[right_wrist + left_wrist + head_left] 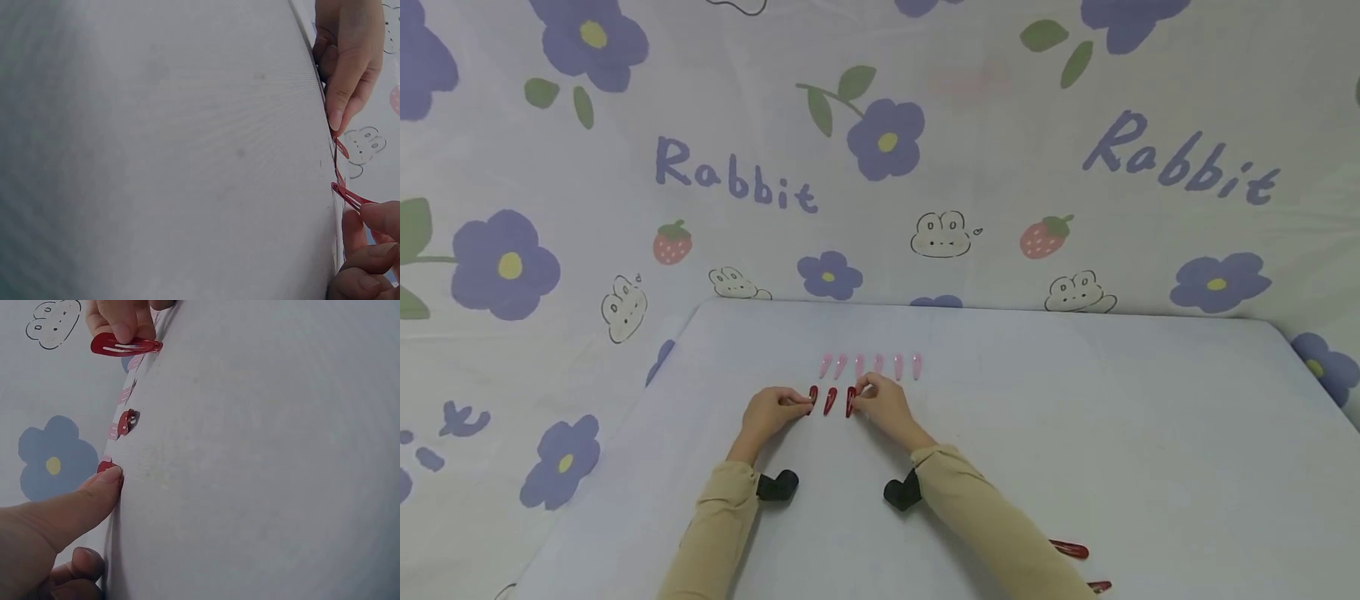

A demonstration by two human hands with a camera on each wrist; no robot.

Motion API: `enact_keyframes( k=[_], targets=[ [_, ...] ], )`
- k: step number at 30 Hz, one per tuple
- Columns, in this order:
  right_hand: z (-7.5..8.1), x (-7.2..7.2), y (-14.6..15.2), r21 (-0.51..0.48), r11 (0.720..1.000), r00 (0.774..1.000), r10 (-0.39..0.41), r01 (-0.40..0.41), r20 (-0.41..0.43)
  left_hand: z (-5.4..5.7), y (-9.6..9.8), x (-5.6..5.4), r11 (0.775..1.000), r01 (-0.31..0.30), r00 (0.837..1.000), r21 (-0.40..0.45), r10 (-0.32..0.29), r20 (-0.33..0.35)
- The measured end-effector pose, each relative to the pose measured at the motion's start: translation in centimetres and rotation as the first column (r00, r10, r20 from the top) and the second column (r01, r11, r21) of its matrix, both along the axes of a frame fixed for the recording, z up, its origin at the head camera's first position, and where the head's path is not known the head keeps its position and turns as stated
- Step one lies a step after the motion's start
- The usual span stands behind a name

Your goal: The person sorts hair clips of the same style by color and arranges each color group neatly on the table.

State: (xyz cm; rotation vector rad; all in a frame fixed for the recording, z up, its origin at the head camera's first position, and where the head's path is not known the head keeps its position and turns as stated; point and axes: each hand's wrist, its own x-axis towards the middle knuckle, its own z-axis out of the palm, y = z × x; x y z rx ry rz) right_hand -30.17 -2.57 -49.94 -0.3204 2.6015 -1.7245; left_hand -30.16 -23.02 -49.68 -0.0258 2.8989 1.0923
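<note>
Three red snap hair clips stand in a short row on the white table. At the row's left end, my left hand point(772, 413) pinches a red hair clip point(813, 392) between thumb and fingers; its thumb point(94, 499) covers much of that clip in the left wrist view. Between the hands lies the middle red hair clip point(830, 401), touched by neither. My right hand point(886, 410) grips the right-hand red hair clip point(850, 403), which shows tilted up from the table in the right wrist view. Just behind runs a row of several pink hair clips point(898, 367).
Two more red hair clips, one point(1071, 549) beside the right sleeve and another point(1099, 587) at the bottom edge, lie partly hidden by the arm. A black strap-like device point(778, 486) sits at each wrist. Behind the white table point(1112, 433) hangs a flowered cloth point(970, 150).
</note>
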Motion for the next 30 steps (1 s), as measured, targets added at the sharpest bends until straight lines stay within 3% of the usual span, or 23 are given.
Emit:
enact_keyframes(
  k=[8, 20, 30],
  targets=[
    [-0.8, -0.1, 0.5, 0.032, 0.999, 0.993, -0.035, 0.039, -0.113, 0.9, 0.3, 0.4, 1.000, 0.002, 1.000, 0.012, -0.002, -0.001],
    [-1.2, -0.4, 0.1, 0.064, 0.991, 0.986, -0.106, 0.114, -0.126, 0.5, 0.3, 0.4, 1.000, -0.004, 1.000, 0.009, 0.004, 0.005],
    [-1.0, -0.5, -0.2, 0.128, 0.985, 0.987, -0.096, 0.113, -0.131, 0.6, 0.4, 0.5, 1.000, -0.005, 1.000, 0.010, 0.005, -0.007]
  ],
)
